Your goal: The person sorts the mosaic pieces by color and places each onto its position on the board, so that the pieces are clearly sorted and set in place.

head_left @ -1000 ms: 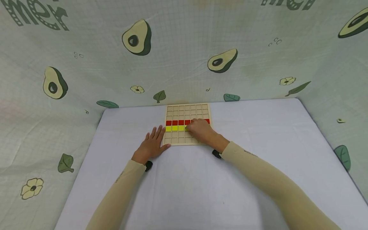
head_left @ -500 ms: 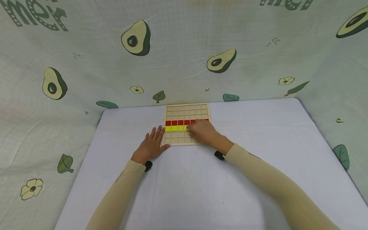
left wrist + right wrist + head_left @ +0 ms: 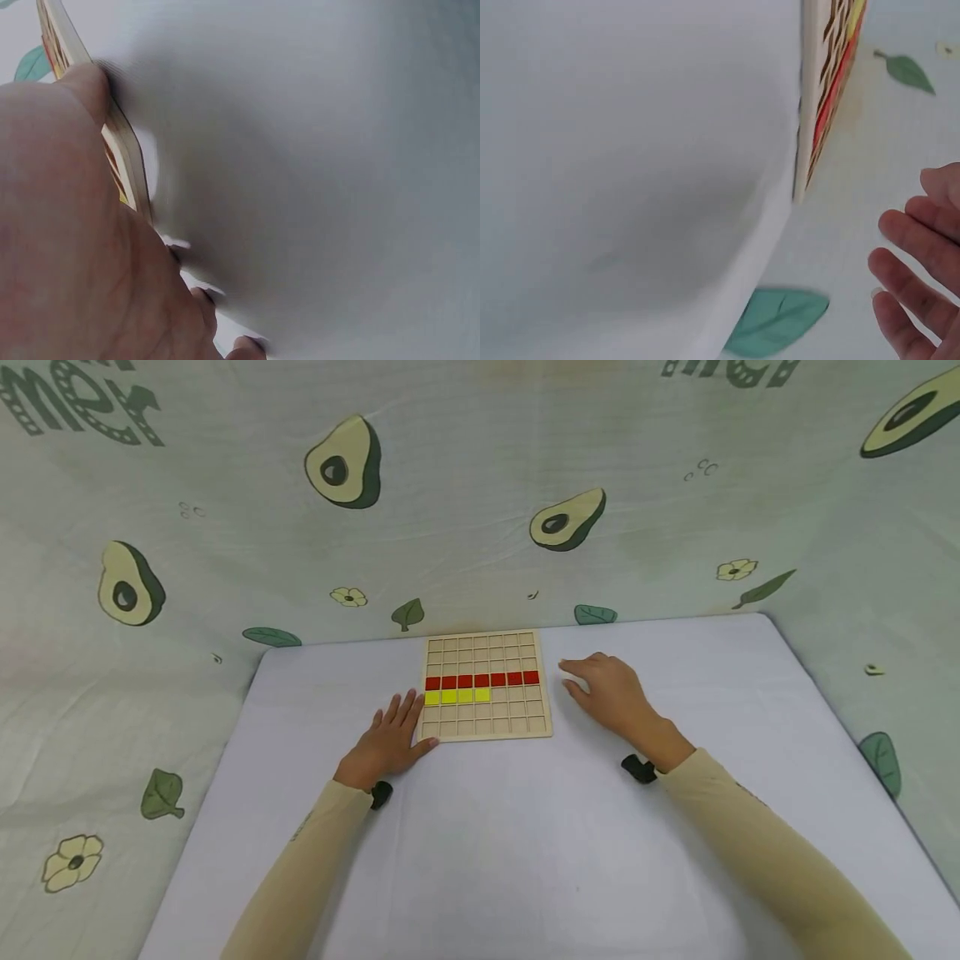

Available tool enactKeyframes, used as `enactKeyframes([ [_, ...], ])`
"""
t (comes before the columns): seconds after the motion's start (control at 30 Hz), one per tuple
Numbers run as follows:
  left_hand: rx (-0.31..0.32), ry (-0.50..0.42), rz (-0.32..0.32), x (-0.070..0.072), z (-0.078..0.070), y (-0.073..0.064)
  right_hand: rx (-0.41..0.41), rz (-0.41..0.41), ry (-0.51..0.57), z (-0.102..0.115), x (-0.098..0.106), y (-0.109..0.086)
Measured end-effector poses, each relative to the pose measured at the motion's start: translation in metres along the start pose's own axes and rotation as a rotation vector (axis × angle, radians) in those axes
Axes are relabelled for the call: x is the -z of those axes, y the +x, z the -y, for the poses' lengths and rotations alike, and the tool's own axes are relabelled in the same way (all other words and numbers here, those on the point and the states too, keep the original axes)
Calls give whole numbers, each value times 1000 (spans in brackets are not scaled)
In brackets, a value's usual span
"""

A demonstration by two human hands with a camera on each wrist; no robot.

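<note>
In the head view a pale wooden grid board [image 3: 480, 727] lies at the far side of the table. A full row of red tiles [image 3: 482, 681] crosses its middle. Just below, several yellow tiles [image 3: 457, 696] fill the left part of another row. My left hand [image 3: 386, 743] rests flat at the board's left edge, fingers spread and thumb at the near corner. To the right of the board, my right hand [image 3: 611, 693] hovers with thumb and index finger apart and nothing between them. The right wrist view shows its fingers [image 3: 915, 240] loosely bent, away from the board's side [image 3: 808, 112].
A white cloth [image 3: 480, 843] covers the table. Behind it hangs a pale curtain [image 3: 465, 527] printed with avocados and leaves, reaching down to the table's back edge. Each wrist carries a small black device, such as the one at the right wrist [image 3: 639, 768].
My right hand has let go of the rightmost yellow tile and moved right, off the board, uncovering the rest of the red row. The left hand keeps its place at the board.
</note>
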State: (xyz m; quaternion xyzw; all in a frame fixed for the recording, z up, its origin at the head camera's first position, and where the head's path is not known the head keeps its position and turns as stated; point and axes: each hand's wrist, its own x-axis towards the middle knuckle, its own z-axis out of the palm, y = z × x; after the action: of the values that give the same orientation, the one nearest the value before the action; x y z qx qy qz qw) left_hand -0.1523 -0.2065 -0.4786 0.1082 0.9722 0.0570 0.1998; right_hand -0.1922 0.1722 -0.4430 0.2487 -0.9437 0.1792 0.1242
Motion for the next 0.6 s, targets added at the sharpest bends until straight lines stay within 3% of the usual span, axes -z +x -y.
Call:
enactKeyframes([
  [0.27, -3, -10, 7, -2, 3, 4, -83, -104, -57, -60, 25, -40],
  [0.6, 1, -17, 8, 5, -2, -3, -271, -47, -107, -106, 44, -80],
])
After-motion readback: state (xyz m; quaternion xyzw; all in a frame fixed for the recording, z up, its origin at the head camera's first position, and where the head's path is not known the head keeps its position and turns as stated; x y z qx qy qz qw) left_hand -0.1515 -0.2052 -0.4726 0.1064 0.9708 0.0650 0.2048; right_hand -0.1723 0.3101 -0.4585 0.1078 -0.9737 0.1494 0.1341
